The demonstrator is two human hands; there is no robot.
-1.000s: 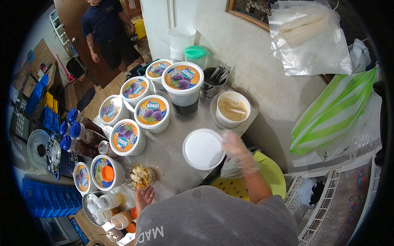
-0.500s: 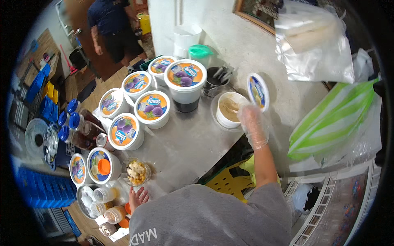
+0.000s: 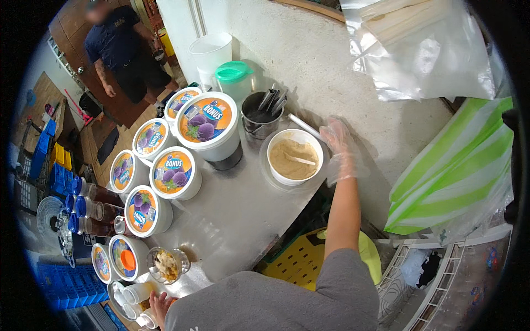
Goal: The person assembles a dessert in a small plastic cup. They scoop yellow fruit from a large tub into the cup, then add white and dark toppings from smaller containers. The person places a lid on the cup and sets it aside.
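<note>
on the grey table [image 3: 243, 209] against the pale wall, the biggest things are the closed tubs [image 3: 207, 126] with printed lids, crowded over the far left half, one stacked on a dark container. nearer the right edge stands the open tub [image 3: 295, 156], white, part full of tan ice cream, with a pale scoop or spoon [image 3: 301, 160] lying in it, its long axis running roughly left to right across the surface. a white lid or handle [image 3: 305, 127] leans along the tub's far rim, slanting up to the left. behind it sits a dark cup [image 3: 260, 117] of utensils and a jug [image 3: 234, 77] with a green lid.

the right hand [image 3: 342, 148], in a thin clear glove, hovers just right of the open tub, fingers loosely spread and holding nothing that shows; the fingertips point toward the far rim. the tub lies directly to its left, touching or nearly so, i cannot tell which. this hand is by far the nearer one.

the left hand [image 3: 159, 304] is low at the near left edge, well apart from the tub, beside a small glass bowl [image 3: 167, 263] of mixed dessert and some little cups [image 3: 132, 295]. its fingers curl, but what they hold, if anything, is hidden.

a person in dark clothes [image 3: 124, 47] stands beyond the table.
</note>
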